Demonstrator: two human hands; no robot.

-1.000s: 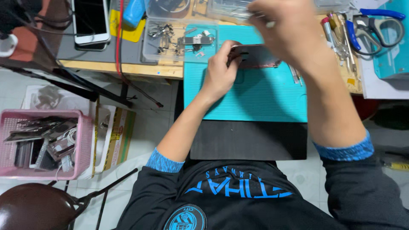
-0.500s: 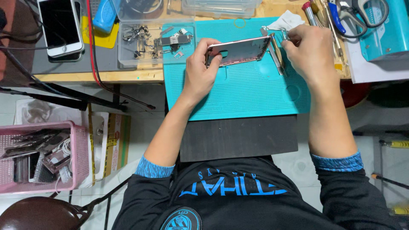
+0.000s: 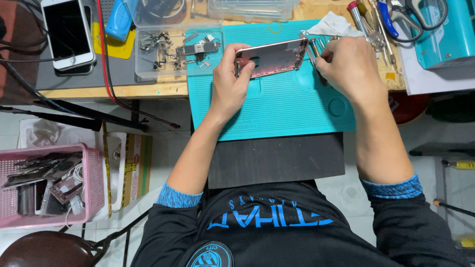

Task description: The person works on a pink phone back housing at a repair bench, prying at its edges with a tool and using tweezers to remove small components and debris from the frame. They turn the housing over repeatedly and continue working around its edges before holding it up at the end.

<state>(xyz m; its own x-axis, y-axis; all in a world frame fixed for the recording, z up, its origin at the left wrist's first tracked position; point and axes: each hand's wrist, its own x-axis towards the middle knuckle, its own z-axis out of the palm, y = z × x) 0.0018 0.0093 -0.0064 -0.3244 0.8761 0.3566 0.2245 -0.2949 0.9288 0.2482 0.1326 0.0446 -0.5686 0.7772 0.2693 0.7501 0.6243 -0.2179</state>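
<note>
A pink phone housing lies tilted on a teal work mat. My left hand grips the housing's left end, thumb and fingers wrapped round its edges. My right hand sits at the housing's right end, fingers closed on a thin metal tool whose tip touches that end. A crumpled white tissue lies just beyond my right hand.
A clear tray of small phone parts stands left of the mat. A white phone lies far left, with red and black cables nearby. Screwdrivers and scissors lie at the back right. A pink basket sits on the floor.
My right hand came down from above the bench to the housing's right end with the tool. My left hand has kept its hold on the housing.
</note>
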